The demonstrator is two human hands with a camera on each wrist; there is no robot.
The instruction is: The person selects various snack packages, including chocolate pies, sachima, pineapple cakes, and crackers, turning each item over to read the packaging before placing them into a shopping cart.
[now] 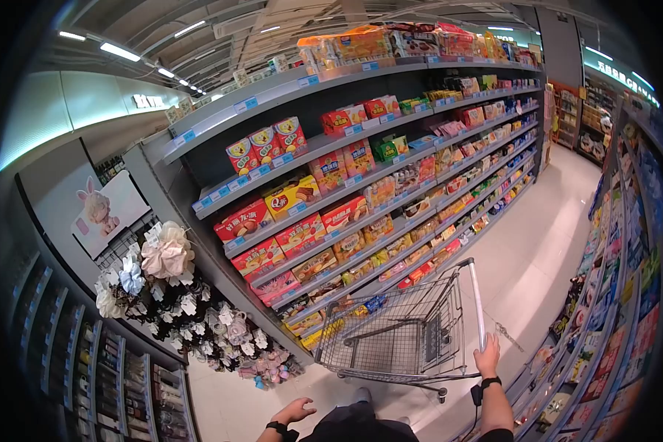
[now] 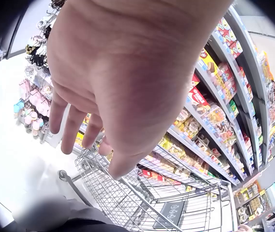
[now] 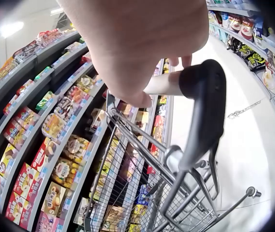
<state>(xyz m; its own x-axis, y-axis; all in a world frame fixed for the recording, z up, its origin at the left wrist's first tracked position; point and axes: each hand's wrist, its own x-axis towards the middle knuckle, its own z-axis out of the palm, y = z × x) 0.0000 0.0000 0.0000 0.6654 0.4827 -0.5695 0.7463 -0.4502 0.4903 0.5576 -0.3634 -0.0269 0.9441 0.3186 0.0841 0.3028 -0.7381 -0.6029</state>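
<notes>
Looks like cart-steering to me: right hand [image 1: 487, 357] is curled round the pale bar handle [image 1: 477, 303] of the grey wire-mesh shopping cart [image 1: 429, 340], just beside the grey snack shelves [image 1: 313, 152]. Left hand [image 1: 293, 410] is empty, fingers loosely extended. Pushing on probably needs that grip kept.

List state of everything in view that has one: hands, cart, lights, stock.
Left hand: free, fingers relaxed
Right hand: gripping cart handle
Cart: upright on its wheels, no goods visible in basket
Ceiling lights: on
Shelves: stocked
Scrunchies: hanging on display
</notes>
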